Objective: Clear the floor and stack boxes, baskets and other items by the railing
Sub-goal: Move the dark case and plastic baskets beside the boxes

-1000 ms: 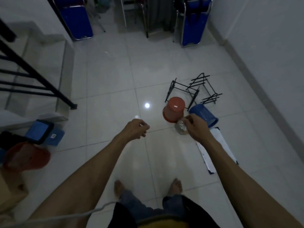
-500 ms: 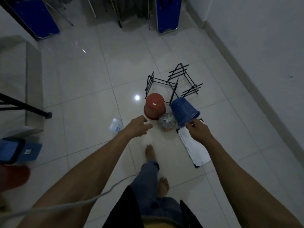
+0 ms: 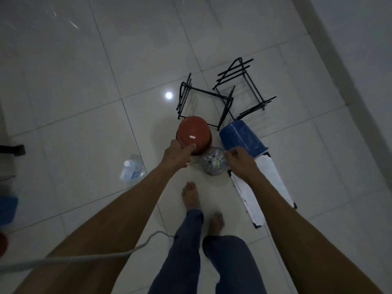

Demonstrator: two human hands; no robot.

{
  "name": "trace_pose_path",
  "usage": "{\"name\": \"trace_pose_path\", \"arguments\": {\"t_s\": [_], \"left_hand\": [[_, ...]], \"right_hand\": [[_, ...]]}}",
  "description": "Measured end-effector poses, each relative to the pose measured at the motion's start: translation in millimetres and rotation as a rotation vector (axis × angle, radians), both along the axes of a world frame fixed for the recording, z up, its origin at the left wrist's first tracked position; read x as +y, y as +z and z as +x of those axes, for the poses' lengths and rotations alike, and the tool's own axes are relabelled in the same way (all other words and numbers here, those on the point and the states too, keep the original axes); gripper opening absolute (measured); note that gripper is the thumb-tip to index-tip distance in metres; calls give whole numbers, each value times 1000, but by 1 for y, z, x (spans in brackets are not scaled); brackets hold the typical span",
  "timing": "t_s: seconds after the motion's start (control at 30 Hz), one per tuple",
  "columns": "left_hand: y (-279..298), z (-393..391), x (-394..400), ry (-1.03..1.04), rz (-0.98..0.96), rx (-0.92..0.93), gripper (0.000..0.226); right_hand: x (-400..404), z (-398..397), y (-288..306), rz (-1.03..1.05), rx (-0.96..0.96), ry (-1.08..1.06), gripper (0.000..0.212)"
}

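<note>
Just right of centre frame, the left hand (image 3: 177, 154) reaches with loosely curled fingers to the upturned red bucket (image 3: 194, 134) while the right hand (image 3: 238, 160) hovers half-curled by the clear bag (image 3: 214, 163) and tipped blue basket (image 3: 241, 137), so a hasty grab could roll the basket away.

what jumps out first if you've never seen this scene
Two hands reach down to a huddle of things on the tiled floor: the left hand is at the rim of an upturned red bucket, the right hand by a tipped blue basket. Between them lies a clear round container, with black wire racks just behind.
</note>
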State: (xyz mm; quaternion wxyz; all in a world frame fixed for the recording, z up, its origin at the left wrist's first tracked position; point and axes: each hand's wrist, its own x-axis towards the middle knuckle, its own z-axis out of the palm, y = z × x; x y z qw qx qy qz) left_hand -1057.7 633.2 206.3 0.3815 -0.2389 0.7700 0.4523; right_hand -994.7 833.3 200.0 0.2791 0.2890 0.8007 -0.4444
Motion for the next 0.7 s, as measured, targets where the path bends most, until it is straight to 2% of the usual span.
{"name": "trace_pose_path", "arguments": {"t_s": [0.13,0.33,0.47,0.53,0.6,0.7], "left_hand": [[-107,-45,10,26,-59,-63,92],[-246,-86,20,53,-202,-112,113],[-312,-113,12,126,-148,-121,128],[-334,-123,7,150,-92,-147,132],[-346,-130,7,197,-26,-171,132],[-344,-132,6,218,12,-199,122]], "right_hand": [[-9,-61,-93,-50,-19,-32,45],[-16,-121,-245,-32,-85,-8,65],[-19,-147,-317,-23,-123,-49,84],[-22,-158,-337,-80,-154,-126,84],[-26,-165,-348,-180,-189,-215,76],[-34,-170,-347,-276,-234,-299,63]]}}
